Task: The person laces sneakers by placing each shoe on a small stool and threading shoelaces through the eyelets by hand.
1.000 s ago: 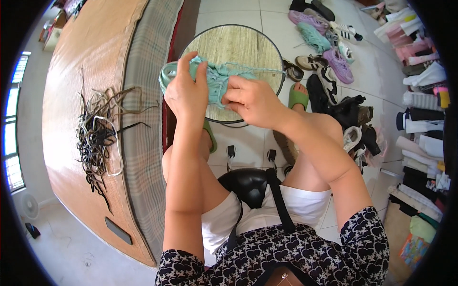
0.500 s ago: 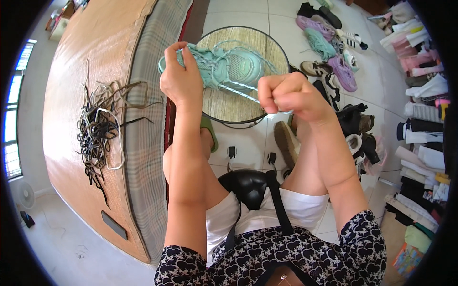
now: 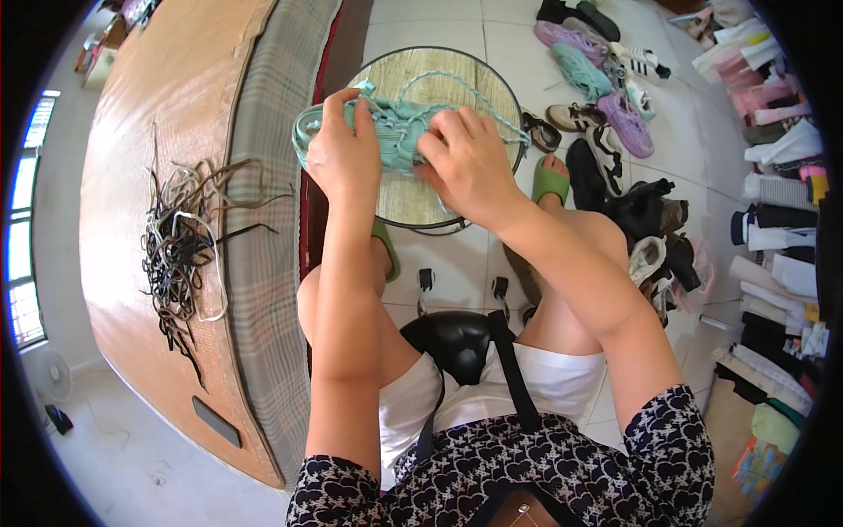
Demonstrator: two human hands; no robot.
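I hold a mint-green sneaker (image 3: 392, 133) up in front of me, over a small round table (image 3: 470, 77) with a woven top. My left hand (image 3: 341, 149) grips the shoe's heel end from the left. My right hand (image 3: 468, 162) lies over the laced part of the shoe, its fingers down among the mint-green laces (image 3: 492, 110); a loop of lace arcs out above and to the right of that hand. The toe end is hidden behind my right hand.
A bed (image 3: 176, 176) with a woven mat lies on my left, a tangle of dark and pale shoelaces (image 3: 180, 241) on it. Several shoes (image 3: 606, 79) lie on the tiled floor at upper right. Stacked goods (image 3: 773, 220) line the right wall. I sit on a black stool (image 3: 452, 338).
My right hand, which had pulled a lace out to the right away from the shoe, has come back onto the laced part. The left hand has kept its hold.
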